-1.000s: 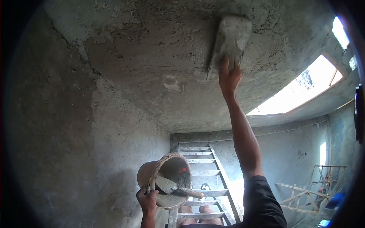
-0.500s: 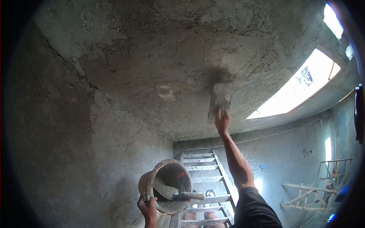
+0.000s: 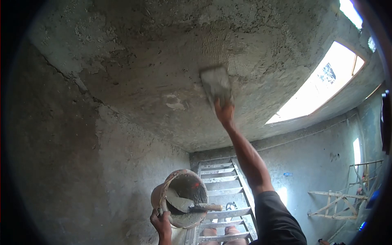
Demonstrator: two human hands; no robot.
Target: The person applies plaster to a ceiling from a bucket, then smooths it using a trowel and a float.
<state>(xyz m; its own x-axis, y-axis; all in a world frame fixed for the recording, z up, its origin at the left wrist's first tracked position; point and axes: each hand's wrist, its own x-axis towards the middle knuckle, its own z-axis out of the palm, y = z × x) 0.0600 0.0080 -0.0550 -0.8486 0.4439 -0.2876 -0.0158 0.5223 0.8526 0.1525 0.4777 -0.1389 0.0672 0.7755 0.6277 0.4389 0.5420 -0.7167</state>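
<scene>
My right hand (image 3: 225, 111), arm stretched upward, is wrapped around a flat rectangular plastering float (image 3: 217, 81). The float's face is at the rough cement surface (image 3: 179, 61) overhead, just below a patch of ridged, damp-looking mortar (image 3: 215, 43). Low in the view, my left hand (image 3: 161, 224) grips the rim of a mortar-caked bucket (image 3: 157, 197), tilted so that its inside shows. A trowel (image 3: 179, 203) lies in the bucket, its wooden handle sticking out over the right side. Some grey mortar coats the inside.
Below me stands a ladder (image 3: 220, 179), with my legs and feet partly visible among its rungs. A bright opening (image 3: 318, 90) cuts into the surface at right. A wooden trestle (image 3: 337, 204) stands lower right. A cracked wall (image 3: 65, 143) rises at left.
My right hand has swept the float left and slightly upward over the overhead surface. My left hand still holds the bucket, and the whole view has shifted a little.
</scene>
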